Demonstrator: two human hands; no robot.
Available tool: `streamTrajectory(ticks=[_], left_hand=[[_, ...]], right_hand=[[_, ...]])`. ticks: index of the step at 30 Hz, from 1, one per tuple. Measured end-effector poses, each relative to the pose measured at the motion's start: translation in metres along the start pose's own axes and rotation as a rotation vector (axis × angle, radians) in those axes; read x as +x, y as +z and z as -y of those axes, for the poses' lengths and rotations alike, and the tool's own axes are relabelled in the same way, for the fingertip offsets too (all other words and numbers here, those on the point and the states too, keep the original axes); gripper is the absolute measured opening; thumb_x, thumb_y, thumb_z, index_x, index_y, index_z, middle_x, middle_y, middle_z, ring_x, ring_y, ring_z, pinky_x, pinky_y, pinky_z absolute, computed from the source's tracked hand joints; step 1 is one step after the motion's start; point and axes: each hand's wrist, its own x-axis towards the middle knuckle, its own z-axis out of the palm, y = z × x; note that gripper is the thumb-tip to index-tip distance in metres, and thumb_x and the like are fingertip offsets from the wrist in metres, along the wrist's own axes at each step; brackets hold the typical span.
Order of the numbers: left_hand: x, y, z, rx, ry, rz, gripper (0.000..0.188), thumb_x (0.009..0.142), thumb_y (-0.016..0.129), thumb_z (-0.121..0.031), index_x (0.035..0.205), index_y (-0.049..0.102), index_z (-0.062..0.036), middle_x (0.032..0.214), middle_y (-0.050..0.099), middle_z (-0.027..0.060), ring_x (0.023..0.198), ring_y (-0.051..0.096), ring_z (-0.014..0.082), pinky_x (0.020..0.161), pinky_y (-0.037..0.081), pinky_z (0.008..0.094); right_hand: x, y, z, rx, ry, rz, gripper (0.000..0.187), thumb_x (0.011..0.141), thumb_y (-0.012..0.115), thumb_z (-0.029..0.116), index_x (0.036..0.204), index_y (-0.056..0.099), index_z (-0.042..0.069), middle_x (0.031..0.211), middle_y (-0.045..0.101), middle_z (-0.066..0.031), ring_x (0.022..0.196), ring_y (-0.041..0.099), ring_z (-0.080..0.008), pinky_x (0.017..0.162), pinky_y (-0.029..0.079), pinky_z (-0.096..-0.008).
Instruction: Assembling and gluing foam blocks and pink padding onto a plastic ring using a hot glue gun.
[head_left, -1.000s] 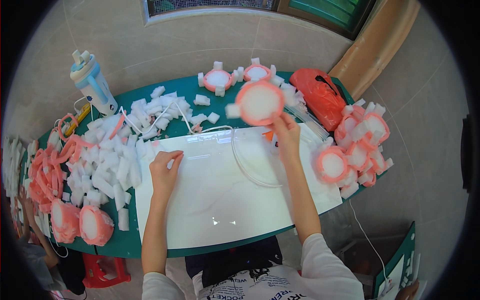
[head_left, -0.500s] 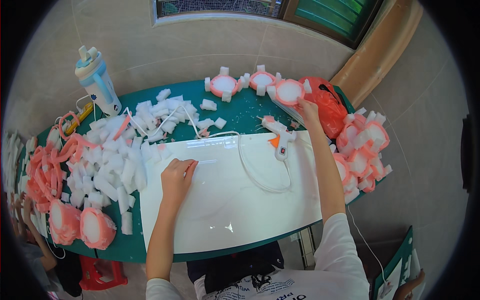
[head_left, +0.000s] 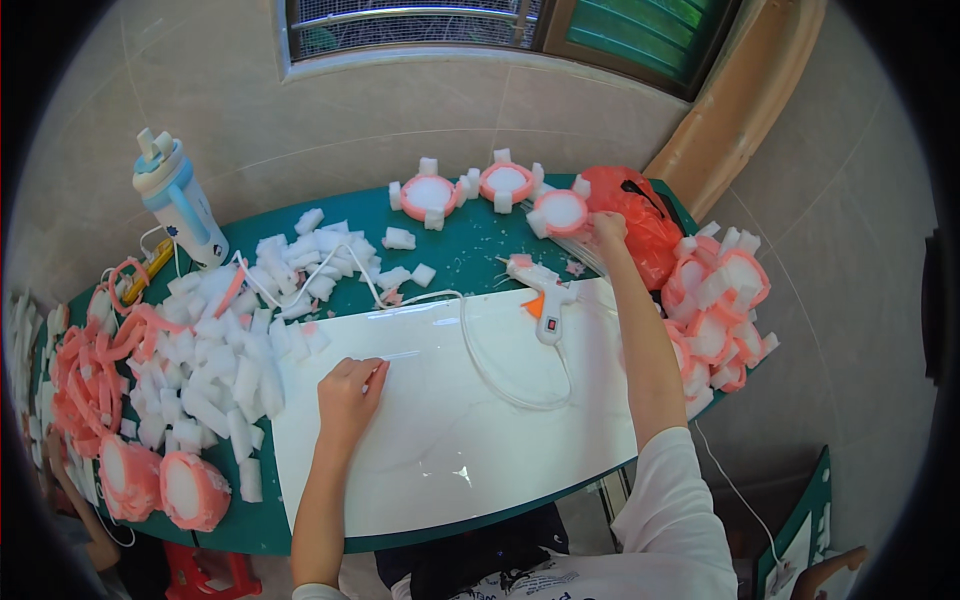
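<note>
My left hand [head_left: 350,395] rests in a loose fist on the white board [head_left: 430,480], with nothing visible in it. My right hand [head_left: 608,230] is stretched to the far right, fingers curled at the right edge of a pink foam ring with a white centre [head_left: 559,213]; whatever its fingertips hold is hidden. White foam blocks stick out from this ring. Just right of that hand lies a red plastic bag [head_left: 640,235]. Between my arms a white hot glue gun [head_left: 545,300] with an orange trigger lies on the board's far edge, its cord looped.
Two similar ringed pieces, one a pink ring [head_left: 428,198], stand along the table's far edge. White foam blocks [head_left: 215,350] and pink foam strips [head_left: 85,380] pile up at left, beside a bottle [head_left: 180,200]. More assembled pieces [head_left: 715,310] are stacked at right.
The view has shifted a little. My right hand has slid rightward from the ring's near edge to its right side, and the ring has turned slightly. My left hand keeps its place.
</note>
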Motion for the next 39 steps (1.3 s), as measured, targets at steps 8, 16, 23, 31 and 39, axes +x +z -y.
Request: streamTrajectory(ticks=[8, 16, 23, 31, 39], left_hand=[[-0.007, -0.004, 0.007, 0.03, 0.012, -0.007, 0.004, 0.074, 0.064, -0.007, 0.075, 0.064, -0.0035, 0.062, 0.058, 0.0097, 0.052, 0.055, 0.0217, 0.047, 0.043, 0.0292], [-0.008, -0.008, -0.002, -0.034, -0.057, 0.015, 0.006, 0.078, 0.061, -0.009, 0.077, 0.064, -0.0037, 0.057, 0.056, 0.0086, 0.049, 0.054, 0.0218, 0.046, 0.041, 0.029], [-0.009, 0.0, -0.002, -0.05, -0.026, 0.005, 0.008, 0.078, 0.061, -0.011, 0.077, 0.064, -0.0032, 0.061, 0.059, 0.0101, 0.049, 0.054, 0.021, 0.045, 0.042, 0.0288], [-0.012, -0.001, 0.002, -0.015, -0.04, 0.032, 0.01, 0.078, 0.061, -0.011, 0.076, 0.064, -0.002, 0.063, 0.06, 0.0112, 0.049, 0.055, 0.0209, 0.047, 0.043, 0.0285], [-0.011, -0.004, 0.001, -0.029, -0.029, 0.004, 0.009, 0.076, 0.062, -0.01, 0.077, 0.064, -0.0023, 0.065, 0.061, 0.0106, 0.051, 0.057, 0.0204, 0.048, 0.045, 0.0282]], right_hand=[[-0.109, -0.042, 0.061, -0.115, -0.273, 0.217, 0.021, 0.078, 0.054, 0.007, 0.096, 0.063, 0.001, 0.085, 0.064, -0.0085, 0.068, 0.06, -0.0137, 0.06, 0.049, -0.0235], [-0.19, -0.22, 0.087, -0.231, -1.011, -0.38, 0.026, 0.075, 0.055, 0.001, 0.101, 0.059, 0.004, 0.1, 0.06, -0.0103, 0.091, 0.057, -0.0216, 0.078, 0.044, -0.0295], [-0.096, -0.345, 0.041, -0.416, -0.487, -0.586, 0.046, 0.076, 0.062, 0.032, 0.109, 0.053, 0.001, 0.102, 0.054, -0.0099, 0.081, 0.053, -0.0178, 0.068, 0.044, -0.0286], [-0.054, -0.338, 0.029, -0.012, 0.12, 0.056, 0.033, 0.076, 0.065, 0.029, 0.089, 0.057, 0.0, 0.073, 0.056, -0.0043, 0.054, 0.05, -0.0107, 0.047, 0.041, -0.0231], [-0.014, -0.387, 0.026, 0.391, -0.033, 0.03, 0.021, 0.079, 0.064, 0.018, 0.083, 0.059, -0.002, 0.067, 0.057, -0.005, 0.053, 0.054, -0.012, 0.047, 0.044, -0.0247]])
